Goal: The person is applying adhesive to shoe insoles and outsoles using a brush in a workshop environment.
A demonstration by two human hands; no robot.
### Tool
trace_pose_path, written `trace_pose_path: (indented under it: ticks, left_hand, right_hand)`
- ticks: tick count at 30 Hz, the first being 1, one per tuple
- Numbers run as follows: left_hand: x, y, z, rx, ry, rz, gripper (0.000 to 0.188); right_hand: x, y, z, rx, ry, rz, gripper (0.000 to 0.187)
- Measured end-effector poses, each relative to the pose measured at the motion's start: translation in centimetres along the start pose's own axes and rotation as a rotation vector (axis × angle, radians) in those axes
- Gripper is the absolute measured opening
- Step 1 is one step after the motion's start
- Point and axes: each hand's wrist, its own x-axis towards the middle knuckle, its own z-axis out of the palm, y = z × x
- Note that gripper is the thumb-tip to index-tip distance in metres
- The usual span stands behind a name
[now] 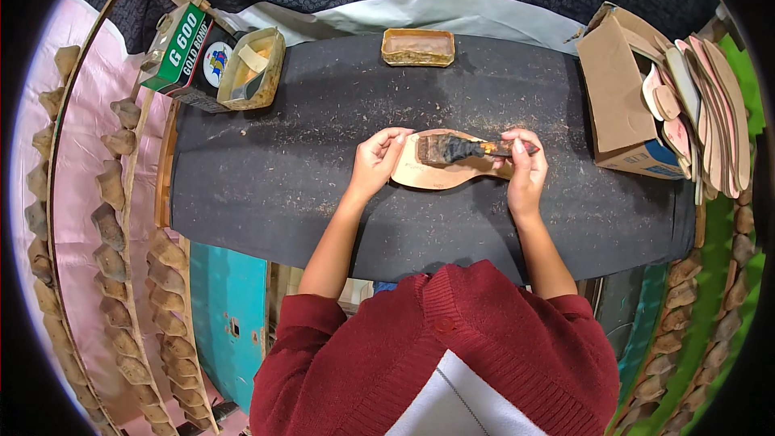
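Note:
My left hand [374, 163] grips the left end of a tan shoe sole [428, 179], thumb on its upper face. In my right hand [526, 173] is a glue-stained brush [491, 148], its handle pinched between thumb and fingers. The brush's dark, caked head lies over the wider left part of the sole and points left; whether the bristles press on it I cannot tell. The sole's narrower right end reaches under the brush handle near my right fingers. Both hands are above the middle of the dark-covered table [266, 169].
Far left stand a green-and-black metal can [182, 52] and a crusted container [273, 73] with a scraper-like tool inside. A shallow yellowish tray [418, 48] sits at the back. A cardboard box [622, 105] and stacked soles [722, 113] occupy the right. Shoe lasts [113, 262] line racks.

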Motion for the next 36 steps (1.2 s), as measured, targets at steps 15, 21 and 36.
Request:
trace_pose_path:
  ticks: [15,21,36]
  left_hand:
    - [-0.2,0.4,-0.3,0.068,0.013,0.006,0.017]
    - [-0.1,-0.3,-0.5,0.082,0.034,0.047,0.016]
    - [-0.5,0.0,-0.6,0.133,0.053,0.072,0.016]
  right_hand:
    - [0.6,-0.5,-0.9,0.018,0.107,0.001,0.018]
    - [0.4,0.0,-0.6,-0.049,-0.027,-0.031,0.017]
    - [0.2,-0.4,-0.9,-0.098,-0.019,0.008,0.016]
